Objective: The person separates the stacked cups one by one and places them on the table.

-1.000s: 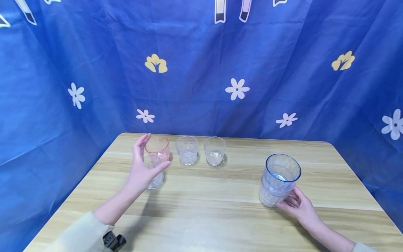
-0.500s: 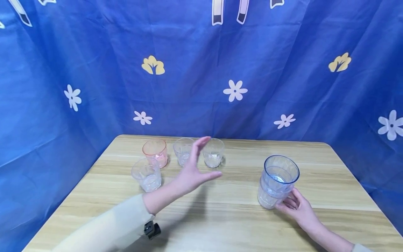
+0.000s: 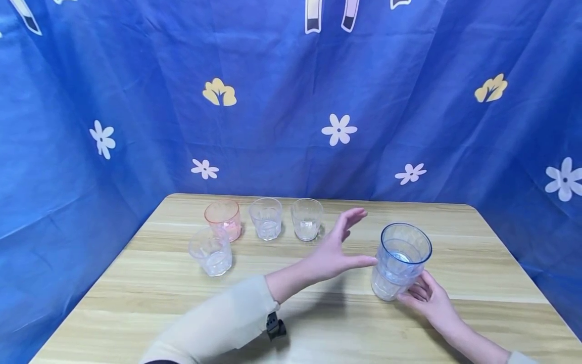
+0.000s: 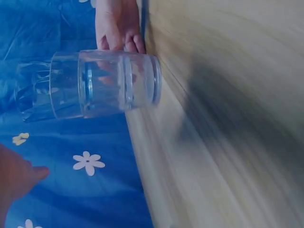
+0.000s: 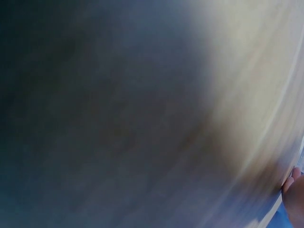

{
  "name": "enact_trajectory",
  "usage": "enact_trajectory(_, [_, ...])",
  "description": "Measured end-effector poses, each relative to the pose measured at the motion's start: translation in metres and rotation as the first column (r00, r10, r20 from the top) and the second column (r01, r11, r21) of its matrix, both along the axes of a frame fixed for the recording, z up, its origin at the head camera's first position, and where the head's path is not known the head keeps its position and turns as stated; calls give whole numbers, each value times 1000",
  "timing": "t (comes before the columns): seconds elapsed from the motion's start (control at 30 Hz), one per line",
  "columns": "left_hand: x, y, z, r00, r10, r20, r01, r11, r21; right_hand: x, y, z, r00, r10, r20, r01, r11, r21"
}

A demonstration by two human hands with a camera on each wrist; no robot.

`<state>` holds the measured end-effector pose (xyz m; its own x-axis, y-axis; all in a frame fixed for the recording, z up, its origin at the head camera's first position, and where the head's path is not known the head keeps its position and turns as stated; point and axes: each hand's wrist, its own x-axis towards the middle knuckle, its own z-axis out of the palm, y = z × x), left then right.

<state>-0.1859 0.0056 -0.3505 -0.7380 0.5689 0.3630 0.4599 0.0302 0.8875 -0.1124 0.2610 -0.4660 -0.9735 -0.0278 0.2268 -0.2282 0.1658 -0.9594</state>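
Note:
In the head view a blue-rimmed glass sits nested in a clear glass, making an upright stack on the right. My right hand grips the stack low on its right side. My left hand is just left of the stack, thumb and fingers spread wide, holding nothing. Its thumb tip comes right up to the blue-rimmed glass's side. The left wrist view shows the stack lying sideways across the picture, the right hand at its base and the left hand at the lower left.
A pink-rimmed glass, a clear glass and another clear glass stand in a row at the back of the wooden table. One more clear glass stands front left. A blue curtain hangs behind.
My left hand has moved right from the clear glass at front left, past the back row, to beside the stack, staying spread. My right hand has kept its hold on the stack.

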Motion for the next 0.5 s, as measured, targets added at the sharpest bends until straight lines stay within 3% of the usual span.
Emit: enact_trajectory(0.5, [-1,41,-23,985,-116,127,106,991,85,-1,0,0,1000,17,-14,-17,1000,-15])
